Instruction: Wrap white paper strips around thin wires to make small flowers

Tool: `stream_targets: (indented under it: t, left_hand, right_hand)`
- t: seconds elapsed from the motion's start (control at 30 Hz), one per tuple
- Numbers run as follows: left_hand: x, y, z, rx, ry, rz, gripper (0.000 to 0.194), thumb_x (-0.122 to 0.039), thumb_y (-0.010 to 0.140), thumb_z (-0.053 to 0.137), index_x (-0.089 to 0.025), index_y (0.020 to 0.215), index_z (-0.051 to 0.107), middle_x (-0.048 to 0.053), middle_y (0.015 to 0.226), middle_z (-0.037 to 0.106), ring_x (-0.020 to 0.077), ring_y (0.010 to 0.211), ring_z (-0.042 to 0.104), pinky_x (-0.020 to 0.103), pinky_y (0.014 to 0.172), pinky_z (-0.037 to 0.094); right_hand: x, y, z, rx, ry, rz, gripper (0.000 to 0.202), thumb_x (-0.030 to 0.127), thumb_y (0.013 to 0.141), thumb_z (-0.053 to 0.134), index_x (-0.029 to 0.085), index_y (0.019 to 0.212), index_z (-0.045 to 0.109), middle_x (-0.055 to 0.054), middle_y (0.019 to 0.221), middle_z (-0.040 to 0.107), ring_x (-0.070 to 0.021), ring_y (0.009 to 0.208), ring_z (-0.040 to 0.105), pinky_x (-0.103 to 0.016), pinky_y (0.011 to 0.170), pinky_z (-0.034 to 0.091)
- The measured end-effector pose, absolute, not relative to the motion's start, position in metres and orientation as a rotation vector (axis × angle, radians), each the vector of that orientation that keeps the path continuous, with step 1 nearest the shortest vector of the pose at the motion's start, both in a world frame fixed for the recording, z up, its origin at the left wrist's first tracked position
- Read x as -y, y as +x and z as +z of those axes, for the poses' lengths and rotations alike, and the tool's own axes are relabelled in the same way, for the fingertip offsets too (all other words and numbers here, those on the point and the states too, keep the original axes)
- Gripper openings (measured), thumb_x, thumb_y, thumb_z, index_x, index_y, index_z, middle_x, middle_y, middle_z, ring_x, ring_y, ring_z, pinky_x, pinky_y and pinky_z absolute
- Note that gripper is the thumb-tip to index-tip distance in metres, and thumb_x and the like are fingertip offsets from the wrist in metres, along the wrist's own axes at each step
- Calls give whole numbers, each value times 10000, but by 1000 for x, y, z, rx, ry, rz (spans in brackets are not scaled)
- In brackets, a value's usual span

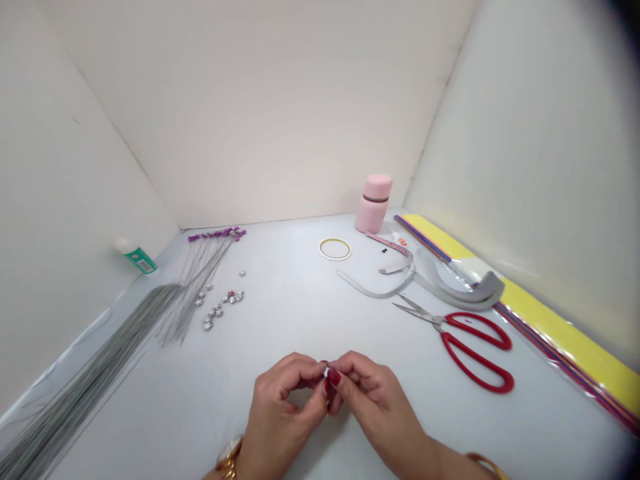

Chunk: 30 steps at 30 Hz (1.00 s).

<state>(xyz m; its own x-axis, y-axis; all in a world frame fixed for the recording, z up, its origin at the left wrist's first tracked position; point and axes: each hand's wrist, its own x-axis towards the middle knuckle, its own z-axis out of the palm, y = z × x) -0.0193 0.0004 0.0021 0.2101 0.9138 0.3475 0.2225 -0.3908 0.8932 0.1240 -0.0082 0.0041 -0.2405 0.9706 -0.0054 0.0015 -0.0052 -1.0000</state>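
Observation:
At the front middle of the table, my left hand [287, 407] and my right hand [377, 403] meet at the fingertips. Between them they pinch a small silver folded-paper piece [327, 372], mostly hidden by the thumbs and forefingers. It looks like the small silver paper stars [219, 311] scattered to the left. Both hands are closed, close above the tabletop. Right of my right hand lie scissors [437, 321] with red handles, their blades slightly apart. Silver paper strips [380, 292] curl on the table behind the scissors.
Wire stems [95, 373] lie along the left, near a purple-tipped bunch [217, 233]. A green-and-white tube [140, 259] leans at the left wall. Farther back are a tape roll [335, 258] and a pink flask [373, 213]. Yellow sheets in plastic [560, 333] line the right wall.

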Motion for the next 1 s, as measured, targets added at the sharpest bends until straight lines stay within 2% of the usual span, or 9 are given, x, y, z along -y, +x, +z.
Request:
stream_targets:
  t: [0.13,0.4,0.5,0.63,0.8,1.0]
  left_hand:
    - [0,-18,3,-1110,1717,1186,60,-113,730,572,-131,709,626,36,648,601,124,580,586,219,542,500]
    - [-1,-20,6,-1099,1692,1114,95,-158,782,526,-154,835,605,40,734,596,136,675,590,234,611,497]
    - [0,-21,4,-1157,1765,1172,72,-138,780,525,-162,801,591,27,717,595,130,666,583,227,614,484]
    - [0,-22,5,-1130,1884,1187,134,-102,793,481,-166,753,592,20,681,605,126,648,573,221,612,463]
    - [-3,-22,4,-1182,1786,1091,137,-141,815,458,-172,726,557,10,671,575,122,628,554,216,585,449]
    - [-3,-23,2,-1182,1756,1060,133,-167,822,458,-171,722,547,8,679,560,118,621,547,218,579,451]
  right_hand:
    - [8,121,2,1398,-1115,1320,190,284,827,500,145,717,568,1,580,557,-109,556,539,-220,554,421]
    - [0,122,4,1006,-1010,1706,216,337,810,526,135,738,500,14,593,561,-72,476,518,-193,501,387]
    - [1,121,6,923,-1006,1740,219,335,808,531,134,732,492,17,578,564,-60,456,505,-179,487,355]
    - [1,120,8,865,-988,1800,237,356,799,534,146,713,464,23,576,564,-60,444,501,-179,487,356]
    - [-3,127,10,960,-953,1917,237,387,819,484,163,751,451,18,588,580,-72,428,520,-189,476,365]
    - [-7,130,10,1002,-934,1947,232,370,798,519,153,739,462,27,543,564,-62,404,499,-176,454,363]
